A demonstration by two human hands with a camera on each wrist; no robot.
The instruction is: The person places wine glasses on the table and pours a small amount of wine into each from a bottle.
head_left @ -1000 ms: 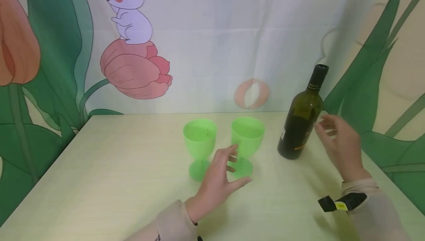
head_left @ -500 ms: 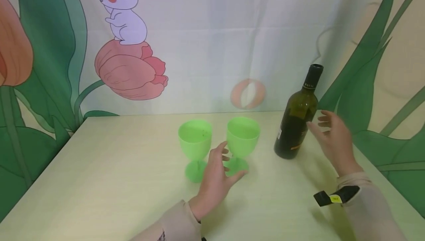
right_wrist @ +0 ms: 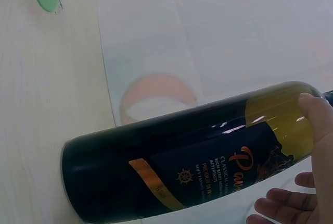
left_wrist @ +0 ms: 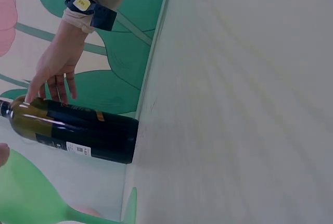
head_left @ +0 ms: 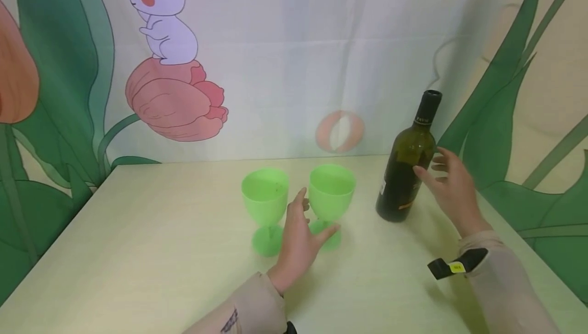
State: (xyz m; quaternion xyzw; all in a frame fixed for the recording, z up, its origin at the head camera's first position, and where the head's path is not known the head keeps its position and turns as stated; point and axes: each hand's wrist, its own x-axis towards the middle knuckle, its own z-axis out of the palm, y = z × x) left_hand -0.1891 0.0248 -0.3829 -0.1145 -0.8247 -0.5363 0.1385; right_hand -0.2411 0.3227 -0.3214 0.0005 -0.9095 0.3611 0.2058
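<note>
Two green plastic goblets stand upright side by side: the left goblet (head_left: pixel 265 198) and the right goblet (head_left: pixel 332 193). My left hand (head_left: pixel 298 247) is at the right goblet, its fingers reaching along the left of the bowl and its thumb stretched out in front of the foot. To the right stands a dark wine bottle (head_left: pixel 397 188), also upright. My right hand (head_left: pixel 452 191) is at the bottle's right side, thumb in front and fingers loosely bent behind. In the right wrist view, the thumb (right_wrist: pixel 318 112) overlaps the bottle's shoulder (right_wrist: pixel 286 109), with the other fingers spread apart below.
All of it stands on a pale wooden table (head_left: pixel 161 232). Behind hangs a cloth backdrop (head_left: pixel 266 68) printed with a rabbit and tulips, meeting the table's back edge. A black strap (head_left: pixel 459 265) is round the right wrist.
My left hand has moved its fingers from in front of the right goblet to its left side. My right hand has come closer to the bottle. The camera view has shifted slightly.
</note>
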